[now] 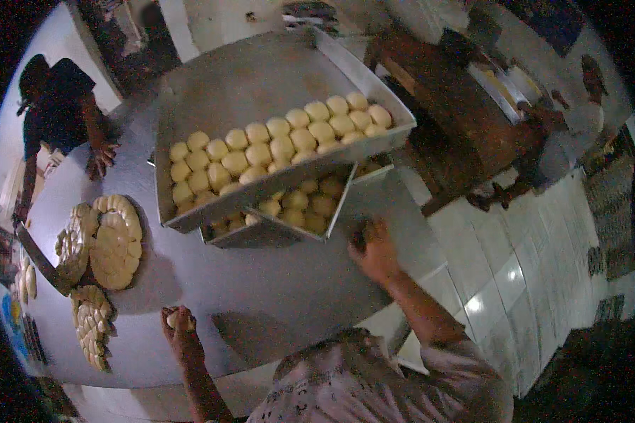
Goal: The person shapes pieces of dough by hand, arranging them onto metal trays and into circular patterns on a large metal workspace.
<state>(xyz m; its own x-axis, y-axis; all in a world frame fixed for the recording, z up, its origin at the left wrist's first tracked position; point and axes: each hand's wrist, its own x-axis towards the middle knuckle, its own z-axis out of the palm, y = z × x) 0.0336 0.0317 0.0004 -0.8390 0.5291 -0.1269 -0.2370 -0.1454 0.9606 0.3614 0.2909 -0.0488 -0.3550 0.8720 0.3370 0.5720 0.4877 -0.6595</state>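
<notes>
My left hand [181,330] is closed around a small pale dough piece [180,321], just above the near part of the metal table [261,282]. My right hand [375,252] is over the table's right side, near the lower tray's corner. Its fingers are curled in, and a dark patch beneath them hides what they hold, if anything. Ahead, a large metal tray [254,77] carries rows of dough balls [282,146] along its near half. It rests tilted across lower trays, where more dough balls [307,204] show.
Cut dough slabs [116,243] and a strip of cut dough pieces [92,328] lie on the left. A co-worker [60,106] there holds a long flat blade [41,259]. Back right stands a wooden table [451,120], with another person [571,134] beside it. Pale floor tiles [501,261] lie right.
</notes>
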